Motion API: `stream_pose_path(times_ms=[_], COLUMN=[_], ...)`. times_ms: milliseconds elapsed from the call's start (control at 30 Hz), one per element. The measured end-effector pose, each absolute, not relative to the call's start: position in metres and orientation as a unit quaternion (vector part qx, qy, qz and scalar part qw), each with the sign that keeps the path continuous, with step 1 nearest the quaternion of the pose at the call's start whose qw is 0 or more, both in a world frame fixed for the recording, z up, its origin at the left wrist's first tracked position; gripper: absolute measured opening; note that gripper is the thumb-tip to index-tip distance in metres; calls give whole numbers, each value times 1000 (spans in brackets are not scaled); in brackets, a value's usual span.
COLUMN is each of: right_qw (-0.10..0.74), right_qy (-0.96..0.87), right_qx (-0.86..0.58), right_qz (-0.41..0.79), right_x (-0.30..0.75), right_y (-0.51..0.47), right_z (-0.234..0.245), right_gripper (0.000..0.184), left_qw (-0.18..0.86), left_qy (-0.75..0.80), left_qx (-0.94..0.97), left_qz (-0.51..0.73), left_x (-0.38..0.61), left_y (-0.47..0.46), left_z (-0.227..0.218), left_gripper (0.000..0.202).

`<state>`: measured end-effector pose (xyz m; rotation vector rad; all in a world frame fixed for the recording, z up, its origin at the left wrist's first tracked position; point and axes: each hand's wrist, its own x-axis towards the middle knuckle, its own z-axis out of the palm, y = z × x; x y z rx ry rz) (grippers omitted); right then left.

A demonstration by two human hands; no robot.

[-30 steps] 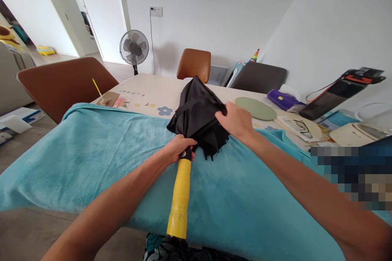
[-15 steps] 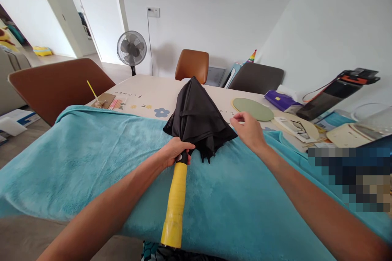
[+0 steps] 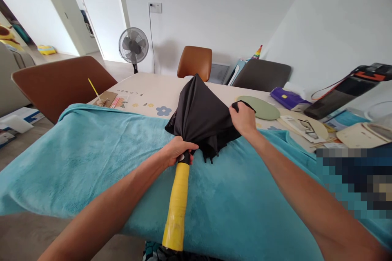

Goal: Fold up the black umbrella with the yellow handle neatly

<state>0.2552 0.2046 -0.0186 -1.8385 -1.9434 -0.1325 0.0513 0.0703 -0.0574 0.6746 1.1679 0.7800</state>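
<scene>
A folded black umbrella (image 3: 200,116) lies on a teal blanket (image 3: 101,155), its yellow handle (image 3: 176,208) pointing toward me past the table edge. My left hand (image 3: 177,151) is closed around the shaft just above the handle, under the bunched canopy. At the canopy's right edge, my right hand (image 3: 243,120) is closed on the umbrella's black strap, pulling it out to the right. The umbrella's tip points toward the far brown chair.
A cream tablecloth (image 3: 153,96) with flower prints shows beyond the blanket. A green round mat (image 3: 260,108), a purple packet (image 3: 288,98), papers and a black device (image 3: 346,91) lie at the right. Brown chairs (image 3: 61,85) stand left and behind; a fan (image 3: 134,45) stands by the wall.
My right hand left the canopy, hovered open at the right, then came back and closed on the strap at the canopy's edge. My left hand stayed on the shaft.
</scene>
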Motion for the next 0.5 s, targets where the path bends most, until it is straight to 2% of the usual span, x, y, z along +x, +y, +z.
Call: stream_pose_path(times_ms=[100,167,300,400,500], right_qw=[256,279,396,405,377], right_qy=[-674,-644,-541,-523,-555], right_qx=[-693,-699,-648,-613,-596], right_qz=[17,137,361,432,441], right_x=[278,290,300,297,289], right_y=[208,207,197,189,183], right_z=[-25,-32,-38,-31,-24], right_gripper=[13,8,8,13,27], left_qw=[707,706,705,705,707], left_qy=[526,527,523,521,523], left_qx=[308,308,310,311,313], left_qz=[358,360,366,366,358], left_x=[51,52,52,52,52], left_y=[71,72,72,70,69], left_z=[-60,-62,-64,-62,-60], left_gripper=[27,27,27,28,29])
